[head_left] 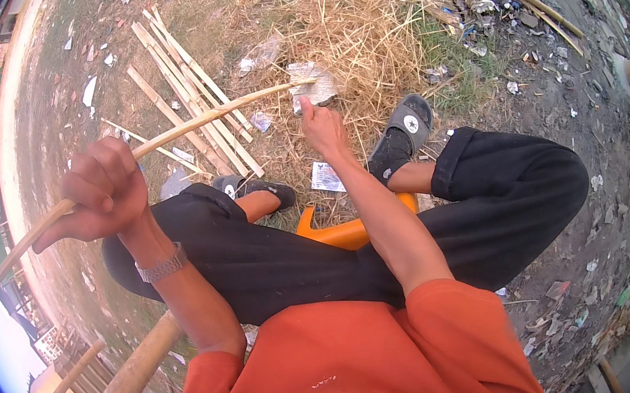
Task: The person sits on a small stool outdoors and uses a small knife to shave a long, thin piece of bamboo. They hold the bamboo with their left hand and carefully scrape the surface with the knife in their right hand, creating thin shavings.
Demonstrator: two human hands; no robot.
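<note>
1. The left hand [101, 199] was closed in a fist around a long, thin bamboo strip [172, 136], gripping it near its lower end, with a short length sticking out below the fist.
2. The strip curved up and to the right across the ground, and its far tip ended at a crumpled piece of pale wrapper [312, 83] lying on the dry straw [367, 40].
3. The right hand [322, 127] reached forward over the knees, fingers loosely curled and pointing toward the wrapper and the tip of the strip; whether it actually pinched the strip could not be told.
4. A metal wristwatch [159, 265] sat on the left wrist.
5. A bundle of split bamboo slats [185, 96] lay on the bare ground just behind the strip, which crossed over them in the view.
6. The person sat on an orange plastic seat [342, 232], in black trousers, with grey-and-black slide sandals [401, 136] on both feet, the right foot resting beside the straw just next to the right hand.
7. A flat printed paper scrap [327, 176] lay between the feet, below the right forearm.
8. Litter and bits of paper were scattered over the dirt on the right, and a wooden pole [142, 364] stood near the left elbow.
</note>
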